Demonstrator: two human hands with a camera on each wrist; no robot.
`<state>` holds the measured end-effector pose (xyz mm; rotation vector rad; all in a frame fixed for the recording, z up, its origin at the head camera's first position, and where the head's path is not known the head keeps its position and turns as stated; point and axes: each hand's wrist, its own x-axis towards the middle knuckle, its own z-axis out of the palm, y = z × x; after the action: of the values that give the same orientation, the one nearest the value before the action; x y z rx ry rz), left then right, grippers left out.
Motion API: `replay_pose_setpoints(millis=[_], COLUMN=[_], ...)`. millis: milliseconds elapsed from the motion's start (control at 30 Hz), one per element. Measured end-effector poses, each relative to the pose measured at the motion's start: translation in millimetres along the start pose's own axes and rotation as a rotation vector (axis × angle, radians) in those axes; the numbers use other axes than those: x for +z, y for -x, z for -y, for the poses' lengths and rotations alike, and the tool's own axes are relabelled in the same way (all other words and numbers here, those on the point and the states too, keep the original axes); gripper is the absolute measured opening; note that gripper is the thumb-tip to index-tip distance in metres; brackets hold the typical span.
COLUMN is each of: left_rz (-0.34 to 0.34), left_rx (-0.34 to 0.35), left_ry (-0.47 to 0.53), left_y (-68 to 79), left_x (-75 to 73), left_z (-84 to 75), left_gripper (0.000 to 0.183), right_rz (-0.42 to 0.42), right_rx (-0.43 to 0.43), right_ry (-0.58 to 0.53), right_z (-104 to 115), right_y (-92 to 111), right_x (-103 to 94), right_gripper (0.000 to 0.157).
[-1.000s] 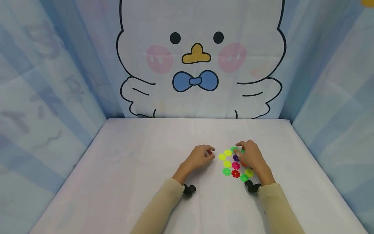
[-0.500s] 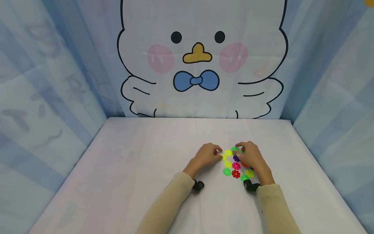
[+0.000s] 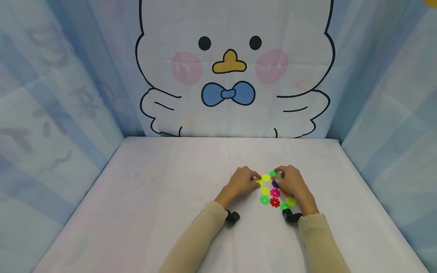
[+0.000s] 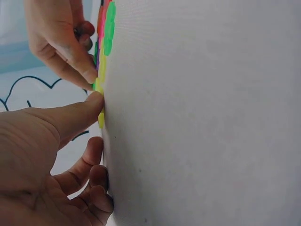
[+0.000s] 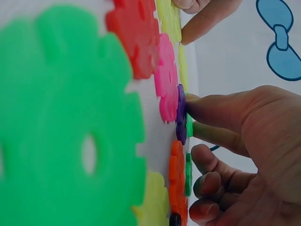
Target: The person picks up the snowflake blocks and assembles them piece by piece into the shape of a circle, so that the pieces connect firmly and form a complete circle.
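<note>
Flat, notched flower-shaped plastic discs lie joined in a cluster on the white table. My left hand (image 3: 241,182) pinches the leftmost yellow disc (image 3: 259,182) between thumb and forefinger. In the left wrist view its thumb presses that yellow disc (image 4: 101,118), the other fingers loosely bent. My right hand (image 3: 291,181) holds the green disc (image 3: 274,173) at the cluster's far edge, thumb beside the purple disc (image 3: 275,184). From the right wrist, the purple disc (image 5: 181,114) stands near the thumb, with the green disc (image 5: 189,125) partly hidden behind it.
Nearer discs include a pink one (image 3: 275,193), a red one (image 3: 274,202) and a green one (image 3: 264,200). An orange disc (image 5: 176,176) sits under the right hand. Black wrist cameras (image 3: 233,217) hang close to the table (image 3: 136,208). A printed curtain (image 3: 228,121) stands behind.
My left hand has moved right, from beside the cluster to the leftmost yellow disc, and now pinches it. The right hand has stayed almost still at the green disc.
</note>
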<state>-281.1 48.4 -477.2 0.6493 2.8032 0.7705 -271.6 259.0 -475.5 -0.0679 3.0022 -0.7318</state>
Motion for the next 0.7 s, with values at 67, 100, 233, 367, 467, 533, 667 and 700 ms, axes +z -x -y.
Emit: replay_pose_setpoints(millis=[67, 100, 233, 367, 467, 533, 667, 700], left_rz=[0.0, 0.0, -0.004, 0.004, 0.018, 0.024, 0.017, 0.013], left_rx=[-0.001, -0.001, 0.003, -0.006, -0.032, -0.053, -0.068, -0.061], left_ry=[-0.002, 0.0, 0.007, 0.0, 0.0, 0.015, 0.076, 0.096], left_y=[0.4, 0.8, 0.7, 1.2, 2.3, 3.0, 3.9, 4.4], left_x=[0.6, 0.8, 1.4, 1.4, 1.0, 0.6, -0.3, -1.2], left_z=[0.6, 0.8, 1.6, 1.3, -0.1, -0.9, 0.1, 0.8], left_gripper=[0.029, 0.028, 0.028, 0.028, 0.029, 0.03, 0.028, 0.027], right_rz=[-0.001, -0.002, -0.011, -0.01, -0.013, -0.017, -0.035, -0.042], right_rx=[0.004, 0.006, 0.006, 0.004, 0.011, 0.011, 0.009, 0.01], right_ry=[-0.009, -0.014, -0.031, -0.036, -0.038, -0.039, -0.052, -0.058], right_z=[0.5, 0.6, 0.8, 0.3, 0.9, 1.6, 3.1, 3.3], right_y=[0.4, 0.6, 1.9, 1.6, 0.7, 0.4, 1.1, 1.2], right_x=[-0.1, -0.3, -0.6, 0.1, -0.5, -1.2, -2.5, -2.6], right_gripper=[0.045, 0.045, 0.044, 0.043, 0.043, 0.043, 0.038, 0.036])
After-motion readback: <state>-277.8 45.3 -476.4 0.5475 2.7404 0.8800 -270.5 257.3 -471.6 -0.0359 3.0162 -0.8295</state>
